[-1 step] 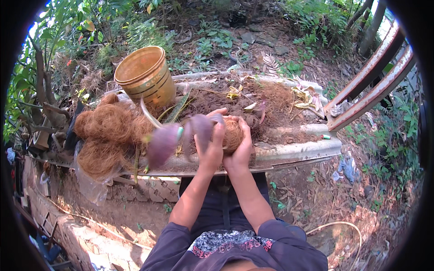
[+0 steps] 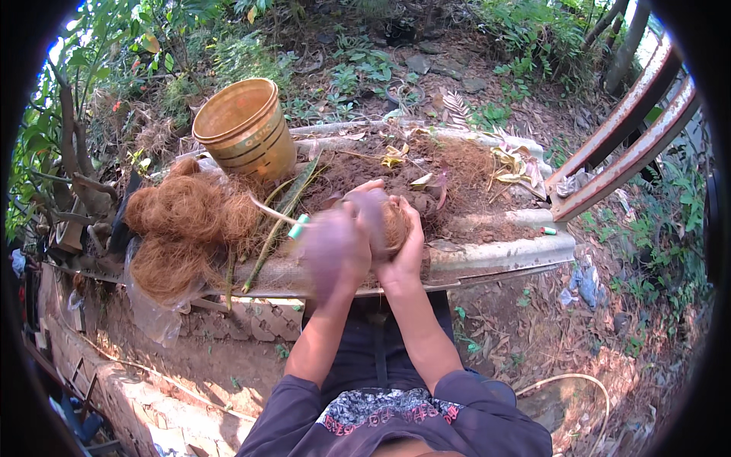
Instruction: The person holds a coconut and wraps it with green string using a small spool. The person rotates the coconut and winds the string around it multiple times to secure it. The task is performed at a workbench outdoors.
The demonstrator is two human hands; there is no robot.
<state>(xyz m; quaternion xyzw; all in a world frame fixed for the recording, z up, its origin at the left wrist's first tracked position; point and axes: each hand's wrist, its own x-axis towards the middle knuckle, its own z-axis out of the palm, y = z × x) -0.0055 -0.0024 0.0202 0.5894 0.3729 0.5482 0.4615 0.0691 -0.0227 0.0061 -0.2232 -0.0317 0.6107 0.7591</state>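
Dressed in a dark shirt [image 2: 495,419] with a patterned band across the chest, and in dark trousers [image 2: 396,339], at the lower edge. Reaching forward from there with both bare forearms side by side. Clamped on a brown fibre ball [image 2: 394,228] from both sides with left hand [image 2: 359,250] and right hand [image 2: 409,254], palms turned inward, over the near part of the corrugated surface [image 2: 506,254]. Partly hidden on the left by blurred purple leaves [image 2: 324,247] in front of the hand. Just beside these, a thin pale stem [image 2: 270,211] with a green band [image 2: 298,226], slanting up and away to the left. Beneath, on the surface, long green stalks [image 2: 264,255] lying aslant. Heaped at the left end, loose brown fibre [image 2: 183,209], with a clear plastic bag [image 2: 156,314] hanging below. Spread past the ball, dark crumbly soil [image 2: 354,169], with dry yellowish leaves [image 2: 519,164] farther right. Behind the fibre, a tilted yellow-brown bucket [image 2: 255,145], mouth upward. Rising at the right end, rusty metal bars [image 2: 617,126]. Farthest off, on the ground beyond the surface, flat stones [image 2: 445,68] and low green plants [image 2: 358,72].
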